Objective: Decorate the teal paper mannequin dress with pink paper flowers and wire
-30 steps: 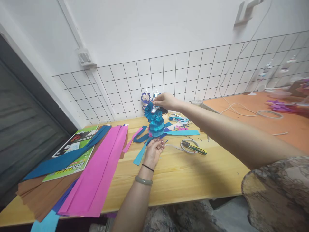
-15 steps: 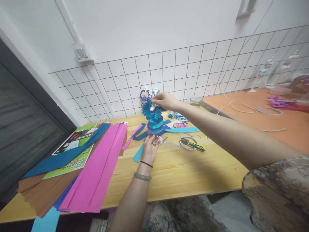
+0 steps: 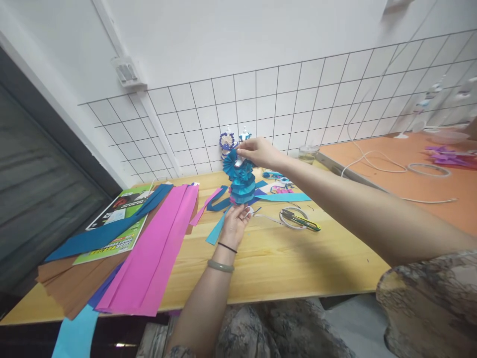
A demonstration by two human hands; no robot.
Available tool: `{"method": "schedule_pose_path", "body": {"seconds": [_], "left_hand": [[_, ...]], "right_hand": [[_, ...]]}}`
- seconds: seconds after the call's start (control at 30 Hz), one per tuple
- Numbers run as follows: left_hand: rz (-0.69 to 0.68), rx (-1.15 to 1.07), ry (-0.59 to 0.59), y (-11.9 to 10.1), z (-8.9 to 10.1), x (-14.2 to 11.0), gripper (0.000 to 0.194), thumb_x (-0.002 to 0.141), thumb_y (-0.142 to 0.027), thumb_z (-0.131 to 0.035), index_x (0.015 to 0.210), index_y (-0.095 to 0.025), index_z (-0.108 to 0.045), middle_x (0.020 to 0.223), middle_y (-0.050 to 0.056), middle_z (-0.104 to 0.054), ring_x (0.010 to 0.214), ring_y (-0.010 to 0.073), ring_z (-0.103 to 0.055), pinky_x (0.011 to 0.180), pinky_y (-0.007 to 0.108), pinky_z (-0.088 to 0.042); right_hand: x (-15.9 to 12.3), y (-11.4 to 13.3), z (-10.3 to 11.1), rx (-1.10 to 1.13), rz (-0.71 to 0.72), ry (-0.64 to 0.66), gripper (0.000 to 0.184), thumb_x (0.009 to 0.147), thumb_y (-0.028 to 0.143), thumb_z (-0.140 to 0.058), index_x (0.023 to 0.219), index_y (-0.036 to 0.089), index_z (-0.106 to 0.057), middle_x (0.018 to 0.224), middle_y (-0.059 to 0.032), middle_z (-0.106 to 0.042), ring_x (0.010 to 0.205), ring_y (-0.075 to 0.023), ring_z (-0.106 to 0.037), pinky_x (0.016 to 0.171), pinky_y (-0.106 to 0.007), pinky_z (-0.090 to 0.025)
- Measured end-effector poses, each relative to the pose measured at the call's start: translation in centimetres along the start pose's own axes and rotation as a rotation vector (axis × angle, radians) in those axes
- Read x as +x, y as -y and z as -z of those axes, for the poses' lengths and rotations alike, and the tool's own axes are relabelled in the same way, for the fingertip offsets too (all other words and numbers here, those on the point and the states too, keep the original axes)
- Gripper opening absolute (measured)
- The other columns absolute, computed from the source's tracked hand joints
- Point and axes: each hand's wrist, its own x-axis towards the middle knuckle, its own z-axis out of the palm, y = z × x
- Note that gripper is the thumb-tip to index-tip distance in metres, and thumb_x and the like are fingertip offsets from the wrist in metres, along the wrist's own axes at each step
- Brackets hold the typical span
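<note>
A small upright figure with a tiered, ruffled blue paper dress point(image 3: 243, 189) stands over the wooden table. My left hand point(image 3: 235, 223) is closed around its low end, fingers curled at the base. At the upper part, my right hand point(image 3: 259, 151) pinches the edge of a pleated blue paper fan point(image 3: 230, 161) against the figure. A bit of white shows just below those fingers; the figure's top is hidden by my right hand. Two more decorated figures, one with a cream rosette point(image 3: 227, 140) and one blue and white point(image 3: 245, 133), are behind it by the wall.
Pink paper strips point(image 3: 160, 253), brown paper point(image 3: 67, 286) and a dark blue strip point(image 3: 108, 233) lie left, over a green magazine point(image 3: 130, 238). A cutter point(image 3: 301, 220) rests on a tape roll point(image 3: 286, 213). An orange table point(image 3: 376, 154) adjoins at right.
The view has shifted slightly, so the table and wall sit a little differently in frame. Both hands keep their hold on the figure and fan, with little visible change.
</note>
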Motion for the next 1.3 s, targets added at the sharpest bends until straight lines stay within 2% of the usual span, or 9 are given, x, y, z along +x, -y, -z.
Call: {"method": "schedule_pose_path", "body": {"seconds": [0.43, 0.6, 0.67, 0.73, 0.83, 0.93, 1.03, 1.13, 1.3], "left_hand": [[0.014, 0.048, 0.038, 0.2, 0.1, 0.0, 0.019, 0.063, -0.013, -0.067, 0.08, -0.015, -0.058, 0.081, 0.003, -0.065, 0.073, 0.0118, -0.061, 0.073, 0.026, -0.046], [0.075, 0.098, 0.102, 0.0, 0.3, -0.2, 0.02, 0.063, -0.008, -0.067, 0.081, -0.012, -0.059, 0.077, 0.007, -0.065, 0.071, 0.0125, -0.062, 0.073, 0.026, -0.047], [0.146, 0.157, 0.098, -0.4, 0.2, -0.5, 0.018, 0.064, -0.006, -0.065, 0.082, -0.01, -0.06, 0.074, 0.009, -0.065, 0.069, 0.0138, -0.062, 0.073, 0.028, -0.048], [0.213, 0.225, 0.084, -0.9, 0.1, -0.7, 0.015, 0.067, -0.007, -0.063, 0.082, -0.009, -0.06, 0.072, 0.011, -0.066, 0.067, 0.0151, -0.063, 0.07, 0.029, -0.049], [0.279, 0.385, 0.098, -1.7, 0.0, -0.9, 0.011, 0.071, -0.013, -0.06, 0.081, -0.008, -0.06, 0.069, 0.011, -0.065, 0.063, 0.0148, -0.062, 0.065, 0.027, -0.049], [0.301, 0.528, 0.101, -2.4, 0.1, -0.9, 0.009, 0.072, -0.016, -0.059, 0.077, -0.008, -0.059, 0.063, 0.009, -0.064, 0.056, 0.0127, -0.061, 0.057, 0.023, -0.047], [0.277, 0.629, 0.08, -3.1, 0.1, -1.0, 0.01, 0.07, -0.019, -0.061, 0.068, -0.01, -0.057, 0.056, 0.008, -0.062, 0.046, 0.0107, -0.057, 0.046, 0.02, -0.042], [0.206, 0.765, 0.051, -3.9, 0.1, -1.7, 0.01, 0.068, -0.019, -0.062, 0.064, -0.012, -0.056, 0.046, 0.003, -0.058, 0.037, 0.0075, -0.049, 0.038, 0.017, -0.032], [0.084, 1.016, -0.05, -5.1, 1.5, -4.5, 0.011, 0.065, -0.02, -0.063, 0.059, -0.014, -0.056, 0.042, 0.001, -0.055, 0.033, 0.0064, -0.042, 0.036, 0.017, -0.027]], "right_hand": [[-1.3, -0.2, 0.4, 0.097, -0.004, -0.07, 0.036, 0.078, 0.035, -0.057, 0.105, 0.011, -0.062, 0.097, -0.0114, -0.066, 0.083, -0.0187, -0.06, 0.072, -0.032, -0.048], [-3.8, -1.6, 1.6, 0.134, 0.081, -0.341, 0.032, 0.082, 0.036, -0.051, 0.106, 0.016, -0.058, 0.101, -0.0099, -0.063, 0.089, -0.0178, -0.059, 0.075, -0.031, -0.048], [-6.0, -2.6, 1.8, 0.115, 0.084, -0.479, 0.03, 0.085, 0.037, -0.045, 0.105, 0.018, -0.057, 0.097, -0.0091, -0.063, 0.085, -0.017, -0.059, 0.071, -0.031, -0.048], [-8.8, -3.7, 1.3, 0.076, 0.062, -0.518, 0.028, 0.085, 0.039, -0.042, 0.098, 0.02, -0.059, 0.084, -0.0072, -0.063, 0.074, -0.0163, -0.059, 0.064, -0.029, -0.047], [-13.2, -5.2, -0.6, -0.01, 0.005, -0.175, 0.029, 0.085, 0.043, -0.041, 0.088, 0.021, -0.059, 0.059, -0.0023, -0.059, 0.053, -0.015, -0.054, 0.054, -0.027, -0.043], [-16.1, -6.0, -3.2, -0.123, 0.071, 0.241, 0.033, 0.087, 0.043, -0.036, 0.09, 0.021, -0.061, 0.072, -0.0048, -0.065, 0.056, -0.0151, -0.057, 0.058, -0.027, -0.042], [-17.3, -6.1, -5.6, -0.188, 0.155, 0.511, 0.039, 0.09, 0.041, -0.028, 0.09, 0.021, -0.062, 0.072, -0.0049, -0.067, 0.059, -0.015, -0.058, 0.059, -0.025, -0.04], [-17.8, -6.2, -7.4, -0.237, 0.199, 0.633, 0.044, 0.091, 0.041, -0.024, 0.085, 0.021, -0.062, 0.07, -0.0045, -0.067, 0.06, -0.0146, -0.059, 0.058, -0.023, -0.037], [-18.8, -6.8, -9.0, -0.37, 0.252, 0.632, 0.045, 0.091, 0.043, -0.023, 0.091, 0.021, -0.062, 0.071, -0.0064, -0.068, 0.064, -0.017, -0.061, 0.06, -0.025, -0.035]]}}
